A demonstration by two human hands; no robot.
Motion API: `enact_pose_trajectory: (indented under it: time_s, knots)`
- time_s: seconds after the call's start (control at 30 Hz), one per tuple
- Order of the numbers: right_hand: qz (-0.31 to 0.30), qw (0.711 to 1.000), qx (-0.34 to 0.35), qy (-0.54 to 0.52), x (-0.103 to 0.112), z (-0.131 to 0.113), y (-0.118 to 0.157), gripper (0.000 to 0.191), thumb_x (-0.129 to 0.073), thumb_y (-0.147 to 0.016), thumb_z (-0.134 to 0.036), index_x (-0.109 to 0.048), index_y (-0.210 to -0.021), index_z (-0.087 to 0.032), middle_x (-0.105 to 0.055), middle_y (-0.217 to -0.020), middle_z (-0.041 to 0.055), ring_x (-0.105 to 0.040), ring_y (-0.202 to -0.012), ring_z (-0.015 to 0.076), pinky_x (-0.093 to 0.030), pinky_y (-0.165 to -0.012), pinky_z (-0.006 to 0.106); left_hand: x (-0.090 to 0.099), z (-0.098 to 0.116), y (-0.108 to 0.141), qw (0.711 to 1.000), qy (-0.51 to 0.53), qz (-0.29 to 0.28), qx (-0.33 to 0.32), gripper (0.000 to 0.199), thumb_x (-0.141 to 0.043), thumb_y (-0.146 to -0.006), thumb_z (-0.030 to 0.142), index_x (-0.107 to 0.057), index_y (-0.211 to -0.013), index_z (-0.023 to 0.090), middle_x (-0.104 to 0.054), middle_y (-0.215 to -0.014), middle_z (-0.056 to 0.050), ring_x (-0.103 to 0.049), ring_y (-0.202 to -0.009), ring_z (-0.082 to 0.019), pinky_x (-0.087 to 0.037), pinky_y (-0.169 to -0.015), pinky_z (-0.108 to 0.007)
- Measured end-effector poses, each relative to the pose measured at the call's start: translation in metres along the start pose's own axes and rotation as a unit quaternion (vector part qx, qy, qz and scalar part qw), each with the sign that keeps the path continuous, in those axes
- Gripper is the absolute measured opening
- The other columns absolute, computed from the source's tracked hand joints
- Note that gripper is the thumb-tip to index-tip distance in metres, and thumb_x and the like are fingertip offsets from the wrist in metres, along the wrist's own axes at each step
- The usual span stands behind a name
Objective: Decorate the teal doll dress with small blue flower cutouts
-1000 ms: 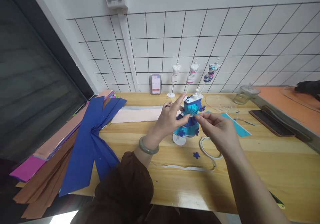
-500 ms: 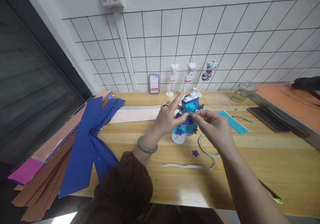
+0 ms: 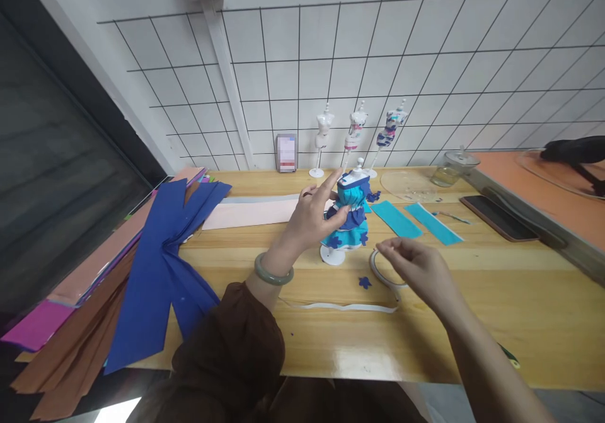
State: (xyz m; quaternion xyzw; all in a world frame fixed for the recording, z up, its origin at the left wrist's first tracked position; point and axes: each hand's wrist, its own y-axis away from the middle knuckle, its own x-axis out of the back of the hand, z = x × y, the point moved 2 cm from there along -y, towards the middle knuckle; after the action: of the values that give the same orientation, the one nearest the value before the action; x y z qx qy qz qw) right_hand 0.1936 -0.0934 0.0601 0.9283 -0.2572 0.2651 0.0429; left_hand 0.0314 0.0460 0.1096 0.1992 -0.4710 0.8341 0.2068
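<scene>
A miniature dress form (image 3: 360,169) stands on its white round base, wearing a turquoise and dark blue crepe-paper dress (image 3: 352,196) with blue flowers. From its left side my left hand (image 3: 307,221) steadies it, thumb at the waist and forefinger pointing up beside the bodice. My right hand (image 3: 423,275) is apart from the dress, to its right, with thumb and forefinger pinched together. Whatever is in that pinch is too small to make out. Just below those fingertips lies a roll of white double-sided tape (image 3: 378,275). One loose blue paper flower (image 3: 365,282) rests near the roll.
Behind stand three small dress forms (image 3: 355,127) and a phone (image 3: 287,153) against the tiled wall. Turquoise strips (image 3: 396,219), a dark phone (image 3: 498,218) and a glass jar (image 3: 447,172) are at right. Blue crepe paper (image 3: 151,272) covers the left. A white strip (image 3: 347,307) lies in front.
My right hand has left the dress waist and moved right and down, close to the tape roll. My left hand keeps its place on the dress form. The view has shifted slightly.
</scene>
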Motion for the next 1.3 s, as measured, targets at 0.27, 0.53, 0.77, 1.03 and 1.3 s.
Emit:
enact_pose_trajectory:
  time_s: [0.27, 0.53, 0.77, 1.03, 1.3]
  knots:
    - [-0.126, 0.939, -0.025, 0.320, -0.022, 0.048, 0.030, 0.027, -0.041, -0.085, -0.035, -0.064, -0.086, -0.021, -0.069, -0.072, 0.0062, -0.064, -0.067, 0.0206, -0.037, -0.054, 0.026, 0.003, -0.003, 0.000, 1.000, 0.018, -0.009, -0.006, 0.065, -0.055, -0.080, 0.028, -0.024, -0.138, 0.025, -0.061, -0.112, -0.007, -0.057, -0.091, -0.015, -0.039, -0.088, -0.034]
    - [-0.115, 0.861, 0.076, 0.490, -0.036, 0.030, 0.038, 0.020, -0.039, -0.086, -0.016, -0.057, -0.078, -0.017, -0.067, -0.067, 0.0101, -0.066, -0.063, 0.0244, -0.029, -0.047, 0.026, 0.003, -0.002, 0.000, 0.998, 0.055, -0.036, -0.001, 0.064, -0.054, -0.081, 0.027, -0.024, -0.138, 0.026, -0.058, -0.117, -0.008, -0.055, -0.099, -0.017, -0.039, -0.091, -0.036]
    - [-0.093, 0.875, 0.117, 0.460, -0.034, 0.034, 0.036, 0.025, -0.040, -0.087, -0.021, -0.057, -0.068, -0.018, -0.066, -0.061, 0.0086, -0.062, -0.054, 0.0212, -0.028, -0.045, 0.026, 0.005, -0.004, 0.000, 0.998, 0.038, -0.044, 0.001, 0.066, -0.054, -0.081, 0.027, -0.022, -0.139, 0.027, -0.062, -0.107, -0.006, -0.056, -0.096, -0.017, -0.041, -0.089, -0.036]
    - [-0.107, 0.994, -0.006, 0.001, -0.013, 0.015, 0.040, 0.035, -0.049, -0.081, -0.050, -0.061, -0.078, -0.017, -0.052, -0.056, -0.0015, -0.045, -0.048, 0.0113, -0.033, -0.045, 0.022, 0.009, 0.000, -0.001, 0.996, 0.061, -0.061, 0.002, 0.063, -0.054, -0.081, 0.026, -0.025, -0.138, 0.027, -0.056, -0.119, -0.007, -0.055, -0.103, -0.018, -0.040, -0.093, -0.036]
    - [-0.060, 0.994, 0.029, -0.090, -0.012, -0.010, 0.043, 0.029, -0.054, -0.081, -0.046, -0.061, -0.080, -0.017, -0.052, -0.063, 0.0003, -0.048, -0.055, 0.0125, -0.040, -0.050, 0.024, 0.011, 0.000, -0.001, 0.988, 0.132, -0.079, 0.030, 0.068, -0.055, -0.081, 0.025, -0.021, -0.139, 0.027, -0.061, -0.110, -0.006, -0.055, -0.102, -0.017, -0.040, -0.093, -0.036]
